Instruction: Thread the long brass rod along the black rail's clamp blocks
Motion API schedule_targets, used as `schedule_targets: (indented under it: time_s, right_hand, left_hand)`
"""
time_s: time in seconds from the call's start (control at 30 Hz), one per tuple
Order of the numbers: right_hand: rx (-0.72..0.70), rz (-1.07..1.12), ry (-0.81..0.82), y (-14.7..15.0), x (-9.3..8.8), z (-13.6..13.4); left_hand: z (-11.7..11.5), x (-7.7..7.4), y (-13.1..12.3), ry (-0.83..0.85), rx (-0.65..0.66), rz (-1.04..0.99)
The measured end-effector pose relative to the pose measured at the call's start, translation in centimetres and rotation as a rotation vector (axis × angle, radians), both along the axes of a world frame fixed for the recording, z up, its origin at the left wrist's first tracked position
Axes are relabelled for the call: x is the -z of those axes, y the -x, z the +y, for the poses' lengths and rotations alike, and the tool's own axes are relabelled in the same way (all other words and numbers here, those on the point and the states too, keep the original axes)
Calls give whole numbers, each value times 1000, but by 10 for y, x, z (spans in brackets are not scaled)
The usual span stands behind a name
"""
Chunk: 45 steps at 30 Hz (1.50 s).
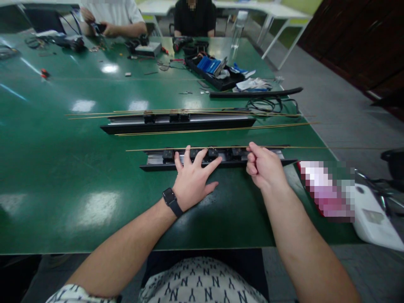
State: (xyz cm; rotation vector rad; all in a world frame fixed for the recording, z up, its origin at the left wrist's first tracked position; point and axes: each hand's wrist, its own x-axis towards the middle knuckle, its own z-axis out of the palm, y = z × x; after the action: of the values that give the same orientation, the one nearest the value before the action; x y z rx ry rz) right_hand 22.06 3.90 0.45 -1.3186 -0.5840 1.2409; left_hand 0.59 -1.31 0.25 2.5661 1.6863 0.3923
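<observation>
My left hand, with a black watch on the wrist, lies with fingers spread over the near black-and-silver metal channel. Its fingertips touch or nearly touch the small black blocks seated along that channel. At the channel's right part my right hand is closed, thumb and index finger pinching a long thin brass-coloured rod. That rod runs level along the channel's far edge and reaches past it on both sides. Behind lies a second such channel, with several more thin rods over and in front of it.
A black bar, a coiled cable and a black tray with blue items are farther back. At right lie a pixelated item and a white device. Two people sit across the green table.
</observation>
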Motion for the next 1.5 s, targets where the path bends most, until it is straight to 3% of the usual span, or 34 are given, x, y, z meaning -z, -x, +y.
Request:
schedule_targets:
  time_s: [1.5]
  right_hand:
    - [-16,-23,14,2,-1,0]
  left_hand:
    - [0,-1,0,14,-7,-16]
